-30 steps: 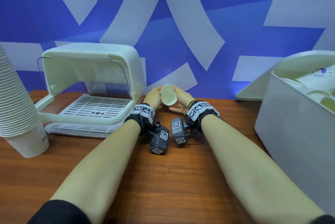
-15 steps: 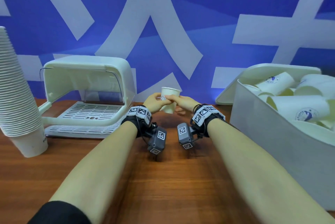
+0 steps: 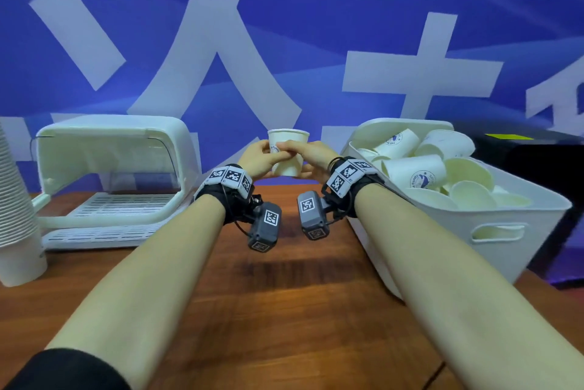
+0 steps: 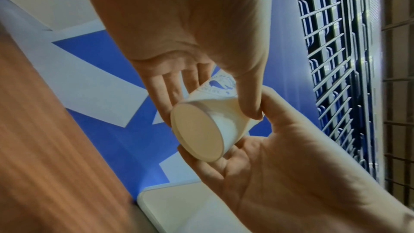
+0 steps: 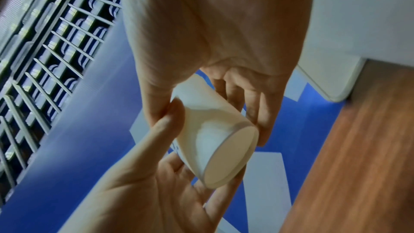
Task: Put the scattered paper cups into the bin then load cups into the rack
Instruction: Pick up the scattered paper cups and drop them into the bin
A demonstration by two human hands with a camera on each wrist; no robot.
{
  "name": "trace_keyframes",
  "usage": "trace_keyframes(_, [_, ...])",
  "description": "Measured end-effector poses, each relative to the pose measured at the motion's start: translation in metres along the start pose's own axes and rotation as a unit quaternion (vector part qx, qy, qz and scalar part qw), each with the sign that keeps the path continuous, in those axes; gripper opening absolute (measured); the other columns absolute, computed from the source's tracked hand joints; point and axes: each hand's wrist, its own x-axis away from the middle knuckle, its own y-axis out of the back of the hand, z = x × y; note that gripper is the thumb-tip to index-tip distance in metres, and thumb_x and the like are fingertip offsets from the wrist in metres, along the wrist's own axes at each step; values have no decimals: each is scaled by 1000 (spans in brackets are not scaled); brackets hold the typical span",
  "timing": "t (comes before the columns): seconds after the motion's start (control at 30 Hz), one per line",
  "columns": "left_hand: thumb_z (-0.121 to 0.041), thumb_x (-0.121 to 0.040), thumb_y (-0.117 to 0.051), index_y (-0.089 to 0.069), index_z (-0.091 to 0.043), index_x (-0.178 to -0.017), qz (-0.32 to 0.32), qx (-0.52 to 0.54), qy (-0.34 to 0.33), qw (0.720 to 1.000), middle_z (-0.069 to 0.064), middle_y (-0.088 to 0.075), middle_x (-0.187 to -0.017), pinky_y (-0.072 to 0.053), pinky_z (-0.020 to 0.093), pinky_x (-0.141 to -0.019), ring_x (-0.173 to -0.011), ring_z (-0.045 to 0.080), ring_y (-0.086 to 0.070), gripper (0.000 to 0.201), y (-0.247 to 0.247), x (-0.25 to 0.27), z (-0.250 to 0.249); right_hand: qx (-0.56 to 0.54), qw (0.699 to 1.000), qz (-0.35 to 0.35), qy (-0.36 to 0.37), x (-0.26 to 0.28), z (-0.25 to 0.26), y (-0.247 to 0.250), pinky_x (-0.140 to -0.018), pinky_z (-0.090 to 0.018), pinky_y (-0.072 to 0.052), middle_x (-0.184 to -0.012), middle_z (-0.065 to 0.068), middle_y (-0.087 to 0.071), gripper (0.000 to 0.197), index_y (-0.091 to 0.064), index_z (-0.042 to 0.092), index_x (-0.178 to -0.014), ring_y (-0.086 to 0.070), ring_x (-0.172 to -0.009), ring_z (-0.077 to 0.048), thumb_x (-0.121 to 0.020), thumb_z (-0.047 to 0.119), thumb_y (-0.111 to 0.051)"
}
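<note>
Both hands meet above the wooden tabletop (image 3: 284, 310): the left hand (image 3: 257, 159) and the right hand (image 3: 311, 157) each wrap fingers and thumb round one upright white paper cup (image 3: 288, 149), held in the air between the white plastic rack with a slatted tray and raised hood (image 3: 110, 168) on the left and the white plastic bin with handle slots (image 3: 493, 231) on the right. Bare wood lies open beneath the wrists. Loose paper cups (image 3: 414, 168) fill the bin to its rim. A tall stack of nested cups (image 3: 15, 206) is cut off at the left edge. Fingers cover much of the held cup's printed blue logo (image 4: 220, 84); its flat round base (image 4: 198, 132) faces both wrist cameras.
</note>
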Motion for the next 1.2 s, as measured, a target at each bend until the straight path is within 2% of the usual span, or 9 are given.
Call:
trace_keyframes(0.17, [-15, -89, -65, -55, -4, -116, -6, 31, -37, 999, -3, -62, -88, -58, 20, -60, -79, 7, -64, 31, -20, 10, -33, 5, 999, -31, 32, 31, 29, 20, -80, -35, -58, -107, -16, -71, 56, -58, 2, -119, -71, -87, -25, -77, 34, -76])
trace_keyframes(0.33, [-19, -90, -64, -53, -5, -122, 9, 55, -70, 996, -1, -63, -99, -59, 29, -73, -87, 14, -66, 37, -43, 18, -65, 22, 996, -67, 56, 62, 55, 42, -83, -36, -58, -103, -14, -72, 54, -58, 4, -117, -72, -83, -24, -77, 37, -73])
trace_keyframes(0.5, [-20, -92, -60, -58, -13, -98, 49, 60, -89, 993, 1, -65, -97, -56, 34, -81, -89, 17, -65, 9, -84, 28, -92, 34, 992, -111, 58, 90, 64, 79, -86, -42, -57, -100, -15, -71, 47, -58, 5, -110, -72, -88, -26, -78, 36, -73])
trace_keyframes(0.7, [-33, -87, -67, -45, -8, -137, 88, 8, -81, 993, 6, -60, -118, -53, 34, -89, -102, 20, -62, 59, -131, 28, -107, 62, 980, -177, 58, 108, 62, 128, -86, -37, -57, -102, -10, -72, 54, -62, 7, -114, -73, -89, -24, -76, 43, -72])
trace_keyframes(0.77, [-35, -87, -66, -45, -10, -138, 109, -7, -79, 991, 6, -61, -118, -54, 31, -85, -101, 19, -63, 60, -146, 29, -111, 68, 977, -197, 50, 115, 59, 143, -85, -35, -57, -102, -10, -72, 54, -63, 7, -113, -72, -88, -23, -76, 46, -72])
trace_keyframes(0.87, [-35, -86, -67, -50, -8, -130, 127, -28, -73, 989, 7, -65, -113, -53, 41, -93, -103, 23, -65, 55, -168, 31, -113, 79, 972, -220, 31, 125, 50, 162, -84, -37, -57, -102, -11, -71, 60, -61, 7, -114, -72, -89, -25, -72, 48, -73])
trace_keyframes(0.93, [-37, -87, -67, -53, -13, -122, 143, -59, -76, 985, 6, -65, -112, -52, 39, -94, -105, 22, -64, 45, -179, 32, -113, 99, 966, -236, 22, 130, 46, 176, -85, -41, -57, -102, -11, -71, 70, -59, 6, -115, -72, -89, -26, -62, 49, -77])
trace_keyframes(1.07, [-30, -87, -68, -44, -6, -137, 147, -72, -86, 983, 9, -63, -119, -49, 22, -73, -97, 17, -59, 61, -197, 35, -113, 148, 954, -259, 9, 145, 44, 199, -66, -33, -53, -95, -9, -70, 63, -62, 4, -110, -66, -74, -24, -60, 39, -76])
trace_keyframes(1.2, [-31, -84, -71, -55, -9, -130, 157, -94, -93, 979, 7, -64, -122, -46, 24, -91, -112, 17, -60, 53, -207, 35, -109, 193, 939, -285, -19, 162, 42, 216, -53, -25, -42, -94, -8, -63, 52, -60, 4, -111, -58, -67, -20, -69, 33, -71])
